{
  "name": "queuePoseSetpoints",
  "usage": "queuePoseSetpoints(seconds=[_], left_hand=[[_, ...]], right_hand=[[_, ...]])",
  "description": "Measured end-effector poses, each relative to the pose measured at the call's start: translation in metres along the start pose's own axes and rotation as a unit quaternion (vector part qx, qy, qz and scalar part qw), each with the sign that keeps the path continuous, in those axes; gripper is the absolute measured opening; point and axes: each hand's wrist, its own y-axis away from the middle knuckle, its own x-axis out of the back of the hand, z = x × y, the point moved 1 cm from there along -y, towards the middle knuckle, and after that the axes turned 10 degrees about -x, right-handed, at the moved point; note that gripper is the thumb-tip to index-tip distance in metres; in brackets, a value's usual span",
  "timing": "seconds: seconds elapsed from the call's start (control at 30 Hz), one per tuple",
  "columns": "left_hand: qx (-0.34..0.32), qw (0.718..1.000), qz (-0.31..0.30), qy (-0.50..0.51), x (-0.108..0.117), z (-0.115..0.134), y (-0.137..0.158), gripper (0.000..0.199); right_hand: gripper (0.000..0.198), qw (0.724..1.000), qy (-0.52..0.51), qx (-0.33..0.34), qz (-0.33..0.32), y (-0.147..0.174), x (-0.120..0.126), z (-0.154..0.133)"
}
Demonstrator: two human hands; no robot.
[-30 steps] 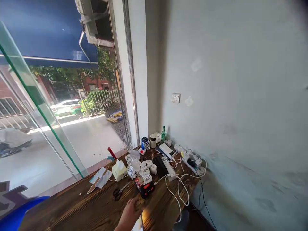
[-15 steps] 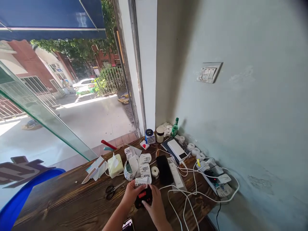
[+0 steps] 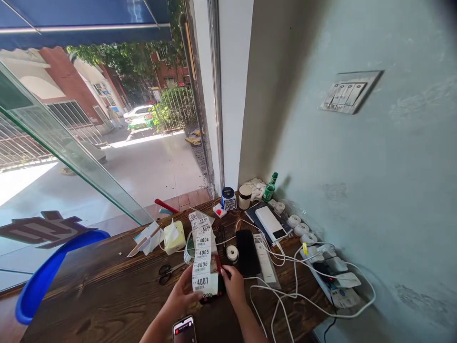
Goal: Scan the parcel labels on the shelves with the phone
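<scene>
A black and red label printer (image 3: 219, 267) sits low in front of me, mostly covered by a long strip of white numbered labels (image 3: 202, 267). My left hand (image 3: 183, 291) is closed around the printer's left side, its fingers partly hidden behind the strip. Pinching the red edge on the printer's right side is my right hand (image 3: 233, 286). The strip runs away from me over the printer and shows 4004 to 4007. Below the left hand lies a lit phone (image 3: 184, 331). Black scissors (image 3: 166, 274) rest to the left, and a small white roll (image 3: 232, 253) stands beyond the right hand.
Farther back on the wooden table (image 3: 107, 295) are a tissue pack (image 3: 174, 242), a knife (image 3: 137, 247), a black phone (image 3: 246, 257) and a white power bank (image 3: 268, 221). White cables (image 3: 282, 286) trail right to a power strip (image 3: 316, 276). A green bottle (image 3: 270, 188) stands by the wall.
The label strip now lies stretched across the printer, covering more of it. My left hand has shifted slightly left, and my right hand has moved to the red edge. The view has turned slightly.
</scene>
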Motion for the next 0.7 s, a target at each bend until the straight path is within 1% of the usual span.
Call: queuePoseSetpoints(seconds=[0.03,0.07,0.13,0.17,0.23,0.3,0.37,0.43,0.6,0.67,0.7], left_hand=[[-0.008,0.997,-0.005,-0.076,-0.002,-0.014,0.000,0.091],[-0.016,0.987,-0.013,-0.159,-0.004,-0.026,0.000,0.092],[-0.026,0.949,-0.038,-0.313,-0.010,-0.042,-0.001,0.091],[-0.029,0.928,-0.051,-0.369,-0.013,-0.047,-0.002,0.094],[-0.029,0.896,-0.073,-0.437,-0.016,-0.051,-0.002,0.102],[-0.037,0.883,-0.091,-0.459,-0.017,-0.053,-0.001,0.106],[-0.050,0.883,-0.096,-0.457,-0.016,-0.054,0.001,0.105],[-0.059,0.886,-0.083,-0.452,-0.016,-0.055,0.003,0.103],[-0.085,0.897,-0.026,-0.434,-0.025,-0.061,0.006,0.098],[-0.102,0.908,0.015,-0.406,-0.027,-0.065,0.005,0.096],[-0.097,0.917,0.049,-0.384,-0.028,-0.067,0.005,0.094]], right_hand=[[0.014,1.000,0.001,-0.014,-0.008,-0.003,0.000,0.000],[0.015,0.999,0.001,-0.027,-0.020,-0.006,0.001,0.000],[0.016,0.997,0.000,-0.046,-0.054,-0.012,0.002,-0.001],[0.016,0.996,-0.001,-0.054,-0.073,-0.015,0.003,-0.001],[0.017,0.992,0.001,-0.071,-0.106,-0.020,0.004,0.000],[0.018,0.987,0.009,-0.092,-0.132,-0.024,0.004,0.002],[0.019,0.981,0.021,-0.113,-0.153,-0.029,0.003,0.005],[0.021,0.976,0.034,-0.132,-0.168,-0.033,0.002,0.008],[0.021,0.970,0.060,-0.158,-0.174,-0.042,0.001,0.009],[0.021,0.970,0.068,-0.160,-0.171,-0.043,0.003,0.007],[0.021,0.971,0.072,-0.156,-0.166,-0.042,0.005,0.005]])
